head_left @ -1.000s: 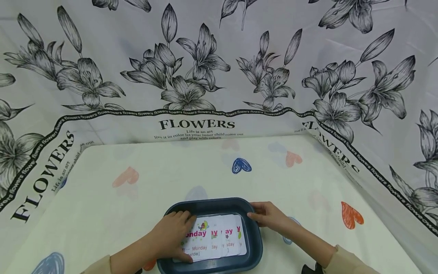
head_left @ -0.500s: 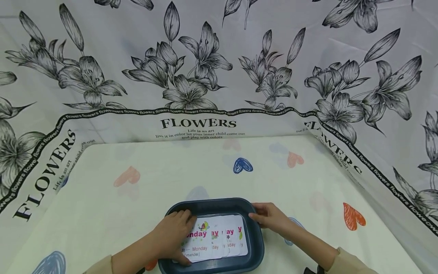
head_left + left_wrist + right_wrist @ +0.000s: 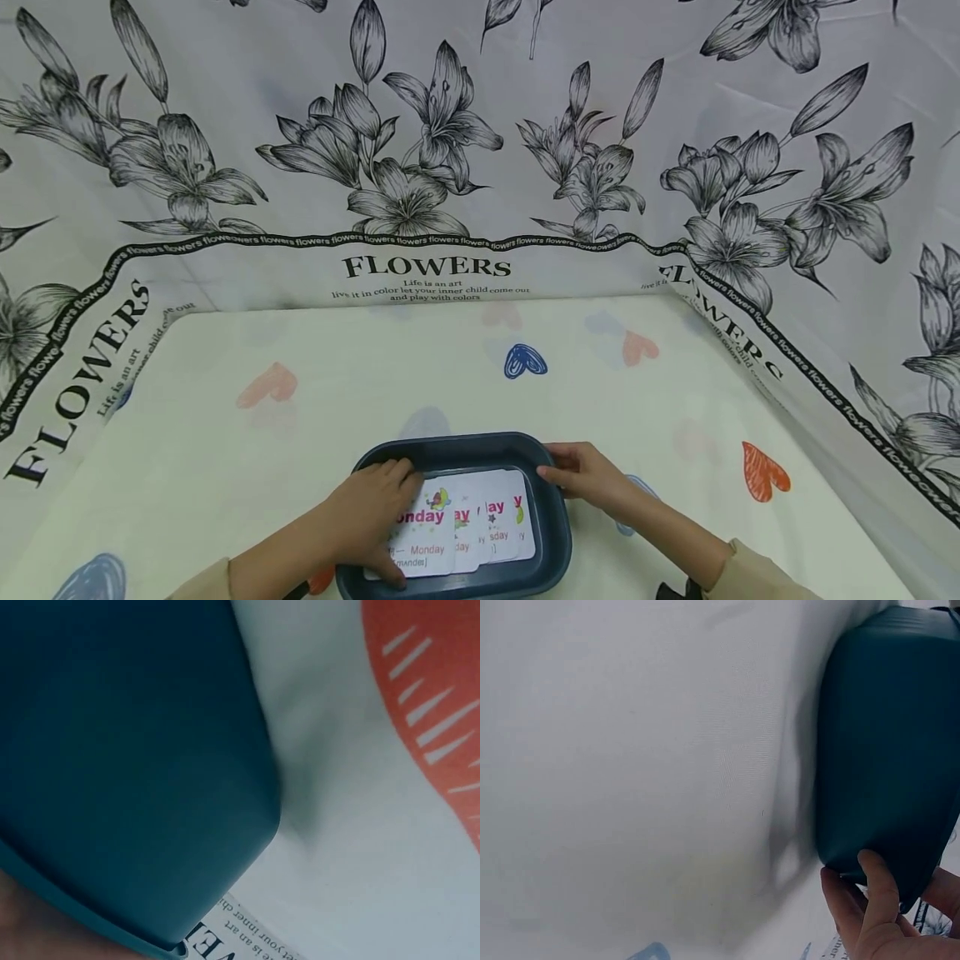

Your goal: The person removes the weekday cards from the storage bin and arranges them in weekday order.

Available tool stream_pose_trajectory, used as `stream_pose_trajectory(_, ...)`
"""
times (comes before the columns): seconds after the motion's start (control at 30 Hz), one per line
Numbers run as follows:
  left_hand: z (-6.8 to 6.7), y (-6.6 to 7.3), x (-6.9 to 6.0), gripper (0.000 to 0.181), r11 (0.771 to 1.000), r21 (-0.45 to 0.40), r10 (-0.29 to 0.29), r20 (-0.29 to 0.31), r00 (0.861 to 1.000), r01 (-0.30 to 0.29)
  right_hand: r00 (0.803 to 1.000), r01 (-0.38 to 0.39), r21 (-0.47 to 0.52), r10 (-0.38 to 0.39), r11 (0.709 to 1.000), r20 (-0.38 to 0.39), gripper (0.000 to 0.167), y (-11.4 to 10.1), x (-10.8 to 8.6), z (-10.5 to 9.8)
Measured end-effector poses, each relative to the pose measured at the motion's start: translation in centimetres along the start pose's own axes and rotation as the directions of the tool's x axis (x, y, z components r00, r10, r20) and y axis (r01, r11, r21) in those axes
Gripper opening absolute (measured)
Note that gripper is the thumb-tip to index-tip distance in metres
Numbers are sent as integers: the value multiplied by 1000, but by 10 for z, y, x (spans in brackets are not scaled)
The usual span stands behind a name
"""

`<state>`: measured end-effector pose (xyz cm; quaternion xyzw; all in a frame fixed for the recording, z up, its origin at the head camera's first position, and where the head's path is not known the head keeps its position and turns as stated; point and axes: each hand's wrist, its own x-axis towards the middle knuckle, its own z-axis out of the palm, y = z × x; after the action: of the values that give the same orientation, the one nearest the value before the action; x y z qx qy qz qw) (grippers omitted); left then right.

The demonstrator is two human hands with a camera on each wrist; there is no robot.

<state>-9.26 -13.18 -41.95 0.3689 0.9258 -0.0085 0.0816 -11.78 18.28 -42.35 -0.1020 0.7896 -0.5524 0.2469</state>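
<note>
A dark blue oblong tray [image 3: 556, 546] stands at the near middle of the cloth. Inside it lies a fanned row of white word cards [image 3: 427, 540], the leftmost printed "Monday" in pink, the others partly overlapped. My left hand [image 3: 363, 521] reaches over the tray's left end and holds the cards' left end between thumb and fingers; it covers that end. At the far right corner my right hand [image 3: 600, 485] grips the tray's rim. The right wrist view shows that hand's fingers [image 3: 881, 889] on the tray's outer wall; the left wrist view mostly shows the wall.
A pale cloth with printed hearts [image 3: 765, 472] covers the table. Behind and to both sides hangs a white curtain [image 3: 427, 283] with black flower drawings and lettering. A small dark object [image 3: 678, 592] shows at the front edge beside the right sleeve.
The head view has shifted slightly. My left thumb sits a little nearer and further left on the cards. The right hand keeps its grip on the tray.
</note>
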Motion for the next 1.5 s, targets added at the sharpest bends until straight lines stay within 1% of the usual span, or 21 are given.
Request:
stream_pose_trajectory(0.13, -1, -2, -1, 110, 999, -44, -9, -2, 1000, 8, 1000, -12, 1, 12, 1000, 1, 46, -1, 1, 0)
stream_pose_trajectory(0.27, -1, 0, -1, 108, 997, -80, -13, -13, 1000, 12, 1000, -14, 2, 14, 1000, 4, 46, -1, 1, 0)
stream_pose_trajectory(0.4, -4, 2, -3, 105, 989, -145, -6, -38, 999, 1, 1000, -15, 7, 15, 1000, 11, 46, -1, 1, -1)
stream_pose_trajectory(0.47, -7, 2, -4, 104, 983, -181, 1, -40, 999, -8, 1000, -19, 7, 19, 1000, 14, 47, -1, 1, -1)
stream_pose_trajectory(0.6, -14, 2, -3, 105, 976, -215, 9, -27, 1000, -15, 1000, -19, 8, 19, 1000, 11, 46, -1, 2, -2)
stream_pose_trajectory(0.7, -21, 2, -2, 105, 972, -233, -6, -26, 1000, 0, 1000, -16, 12, 16, 1000, 7, 46, 0, 2, -2)
stream_pose_trajectory(0.8, -28, 3, -1, 107, 971, -239, -16, -44, 999, 5, 1000, -24, 23, 24, 999, -10, 48, 1, 1, -1)
stream_pose_trajectory(0.93, -38, 2, 1, 106, 969, -247, -7, -78, 997, -12, 998, -38, 55, 40, 998, -41, 52, 3, 0, 1)
stream_pose_trajectory(1.0, -43, 1, 3, 105, 965, -262, -7, -81, 997, -14, 998, -39, 70, 42, 997, -47, 53, 3, -1, 2)
stream_pose_trajectory(1.13, -56, -6, 13, 105, 952, -306, -27, -70, 997, 4, 998, -35, 77, 39, 996, -45, 52, 3, -1, 0)
stream_pose_trajectory(1.2, -64, -13, 20, 106, 949, -316, -39, -66, 997, 16, 998, -37, 76, 40, 996, -45, 51, 3, -1, 0)
stream_pose_trajectory(1.27, -72, -22, 28, 105, 949, -316, -37, -63, 997, 15, 998, -39, 75, 42, 996, -46, 50, 3, -1, 1)
stream_pose_trajectory(1.4, -85, -43, 50, 104, 957, -290, -25, -47, 999, 10, 998, -40, 77, 44, 996, -47, 49, 3, -2, 1)
stream_pose_trajectory(1.5, -90, -59, 71, 103, 968, -249, -29, -25, 999, 22, 998, -37, 84, 40, 996, -41, 49, 2, -2, 1)
